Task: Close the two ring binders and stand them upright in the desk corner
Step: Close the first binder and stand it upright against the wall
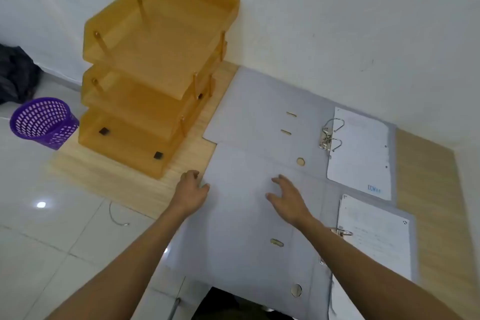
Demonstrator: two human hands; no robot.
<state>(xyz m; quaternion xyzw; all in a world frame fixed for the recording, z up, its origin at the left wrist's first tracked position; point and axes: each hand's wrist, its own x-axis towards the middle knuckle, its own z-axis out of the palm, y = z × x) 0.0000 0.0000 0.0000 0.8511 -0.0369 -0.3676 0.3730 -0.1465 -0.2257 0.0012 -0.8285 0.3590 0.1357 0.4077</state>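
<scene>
Both grey ring binders lie flat open on the bench: far binder at 12, near binder at 6. My left hand, fingers curled, touches the near cover's 9 o'clock edge; right hand, fingers spread, empty, over the cover.

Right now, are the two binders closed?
No, the far binder and near binder both lie open flat on the desk, rings and papers showing.

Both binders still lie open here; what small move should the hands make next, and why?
Probably curl the left hand under the left edge of the near binder and start folding its cover over the papers. That hand sits at the edge, the right hand hovers open above the cover, and neither has a grip yet. The far binder also lies open.
</scene>
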